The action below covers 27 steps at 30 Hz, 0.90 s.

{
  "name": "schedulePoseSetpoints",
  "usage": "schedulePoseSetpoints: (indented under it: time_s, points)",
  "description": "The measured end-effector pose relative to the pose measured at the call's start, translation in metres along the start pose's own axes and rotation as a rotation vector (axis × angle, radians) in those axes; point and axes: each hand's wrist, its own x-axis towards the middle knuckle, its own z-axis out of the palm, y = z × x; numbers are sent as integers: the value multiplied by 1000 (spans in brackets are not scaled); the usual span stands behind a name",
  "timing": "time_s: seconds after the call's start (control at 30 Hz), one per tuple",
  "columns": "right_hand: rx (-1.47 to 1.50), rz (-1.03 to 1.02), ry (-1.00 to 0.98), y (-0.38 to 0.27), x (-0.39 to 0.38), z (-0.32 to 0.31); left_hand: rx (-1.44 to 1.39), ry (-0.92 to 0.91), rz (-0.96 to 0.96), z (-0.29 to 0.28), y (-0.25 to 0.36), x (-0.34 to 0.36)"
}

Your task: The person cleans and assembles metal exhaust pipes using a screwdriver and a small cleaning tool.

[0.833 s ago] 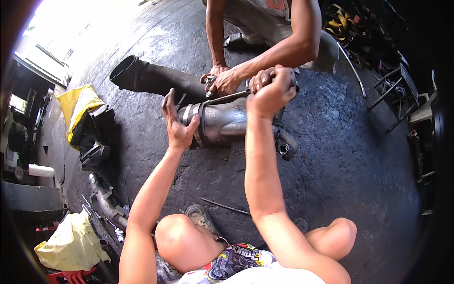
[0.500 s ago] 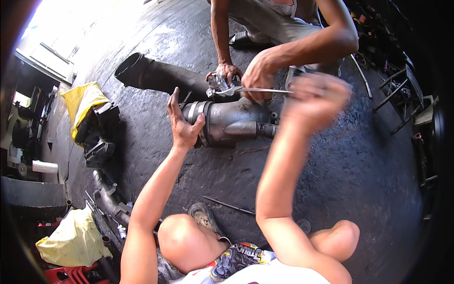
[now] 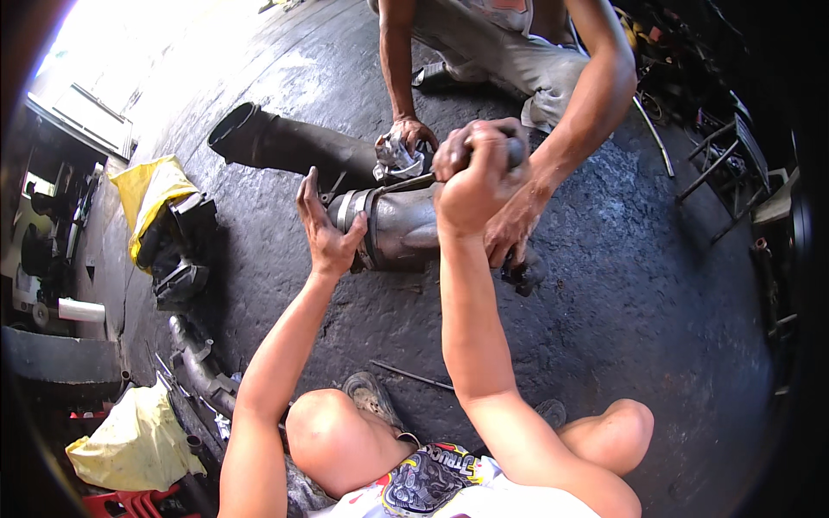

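A dark metal pipe [image 3: 401,229] with a side branch lies on the floor before me, a bright band clamp [image 3: 347,211] around its left end. My left hand [image 3: 328,237] rests against that end, fingers spread and thumb at the clamp. Above the pipe, my right hand [image 3: 471,186] is closed around the handle of what looks like a screwdriver; its thin shaft [image 3: 408,183] points left toward the clamp. A co-worker's hand [image 3: 413,134] is at a crumpled clear plastic piece [image 3: 397,160]. Their other hand [image 3: 511,231] is at the pipe's right end, partly behind my right forearm.
A long black tube [image 3: 285,142] lies just beyond the pipe. A yellow sack [image 3: 151,194] with dark parts, a curved metal pipe [image 3: 199,358] and a pale yellow sack [image 3: 138,440] are at left. A thin rod [image 3: 410,374] lies near my foot; a metal frame [image 3: 725,164] stands at right.
My right hand has moved left and closer to the clamp, with the screwdriver. The co-worker's one hand has shifted down to the pipe's right end. My left hand has barely moved.
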Motion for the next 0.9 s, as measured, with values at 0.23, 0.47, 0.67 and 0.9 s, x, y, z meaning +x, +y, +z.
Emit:
schedulePoseSetpoints:
  time_s: [0.23, 0.47, 0.67, 0.9]
  points:
    - [91, -44, 23, -49, 42, -17, -78, -98, -90, -13, -5, -2]
    - [-436, -29, 281, 30, 34, -19, -219, -115, -120, 1, 4, -3]
    - [-22, 125, 272, -19, 70, -20, -68, -128, -96, -21, -9, -3]
    - [-172, -41, 235, 44, 35, 10, -211, -163, -279, -6, 13, -1]
